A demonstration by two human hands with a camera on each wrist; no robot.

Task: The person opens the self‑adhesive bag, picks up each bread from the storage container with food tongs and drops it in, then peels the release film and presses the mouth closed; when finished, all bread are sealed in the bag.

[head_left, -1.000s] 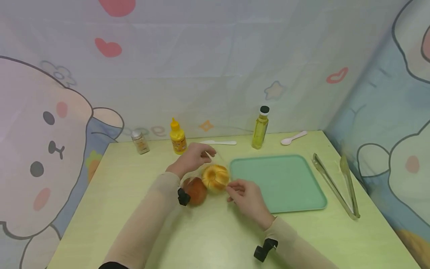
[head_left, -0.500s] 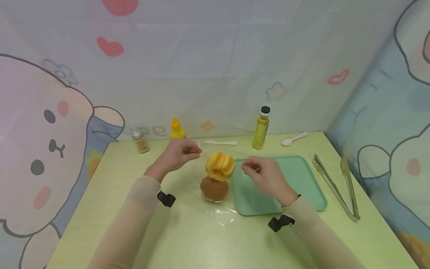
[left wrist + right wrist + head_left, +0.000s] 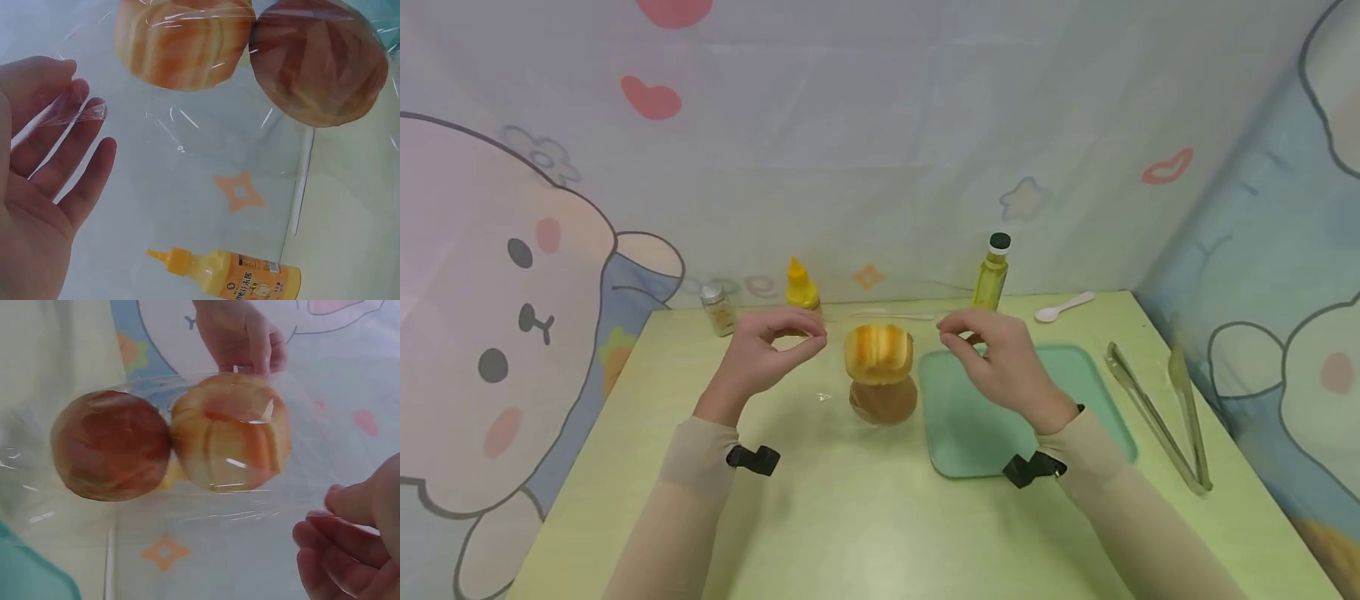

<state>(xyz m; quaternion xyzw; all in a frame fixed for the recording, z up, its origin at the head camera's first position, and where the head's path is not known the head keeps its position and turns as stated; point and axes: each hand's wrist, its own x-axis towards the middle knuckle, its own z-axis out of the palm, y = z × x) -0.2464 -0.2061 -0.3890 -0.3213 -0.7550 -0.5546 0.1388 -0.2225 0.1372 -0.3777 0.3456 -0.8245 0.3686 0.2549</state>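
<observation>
Holding clear bag [image 3: 880, 367] w/ 2 buns, both hands pinching.

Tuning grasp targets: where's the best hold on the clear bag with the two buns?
Probably the clear bag at its top corners, from either side, as the left hand and right hand pinch it now. The yellow bun and brown bun hang below, clear of squeezing.

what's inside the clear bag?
Two rolls inside the clear bag: a golden ridged roll above a darker brown roll. Left hand and right hand pinch its top edges. Rolls' far sides are hidden.
</observation>
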